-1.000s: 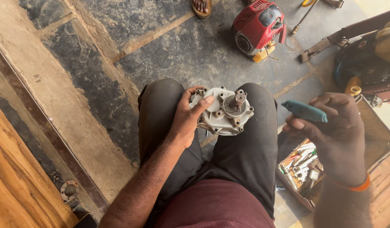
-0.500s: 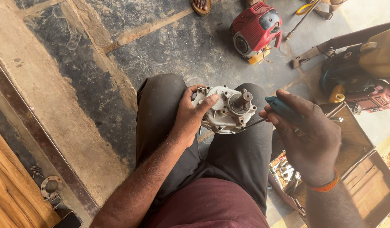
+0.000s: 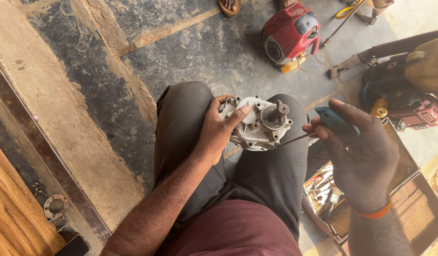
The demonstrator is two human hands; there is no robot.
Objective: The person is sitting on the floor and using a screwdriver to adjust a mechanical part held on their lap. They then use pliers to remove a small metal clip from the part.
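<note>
since the earlier frame my right hand [image 3: 363, 156] has come in from the side, and the thin shaft of the teal-handled screwdriver [image 3: 335, 121] it grips now reaches the edge of the grey metal engine housing [image 3: 259, 124]. my left hand [image 3: 218, 130] is closed on that housing, thumb across its face, holding it on my knees with its stub shaft up. beyond my knees a red small engine [image 3: 290, 35] sits on the concrete floor [image 3: 86, 95], and an open toolbox [image 3: 404, 194] lies under my right arm.

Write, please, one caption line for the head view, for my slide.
Seated person's left hand steadies a grey metal housing on the knees while the right hand brings a teal-handled screwdriver to it.
</note>
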